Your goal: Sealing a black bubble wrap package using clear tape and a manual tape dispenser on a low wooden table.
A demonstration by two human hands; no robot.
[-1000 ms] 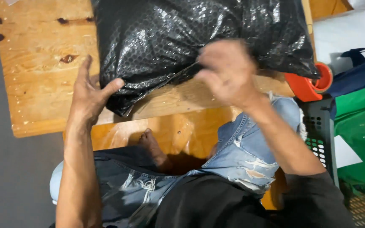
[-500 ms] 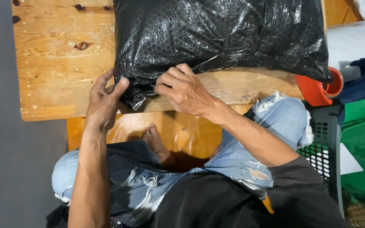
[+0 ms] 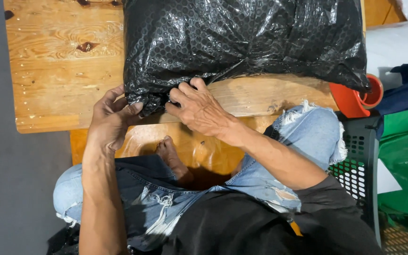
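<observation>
1. Already wrapped in glossy black bubble film: bulky parcel (image 3: 241, 42), lying on the wooden table (image 3: 57, 71), near edge overhanging toward the lap.
2. Left hand (image 3: 112, 118) pinching the lower-left corner of the film, thumb against fingers.
3. Right hand (image 3: 199, 111) pressed flat, fingers curled onto the folded flap just beside.
4. Not yet taped at that corner, judging by the loose folds; orange tape roll (image 3: 359, 97) untouched at the right.

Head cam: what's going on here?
A seated person in ripped jeans works on a black bubble-wrap package lying on a low wooden table. The left hand pinches the package's near corner; the right hand presses on the wrap's near edge right beside it. An orange tape roll sits at the table's right end, next to a dark plastic crate.
</observation>
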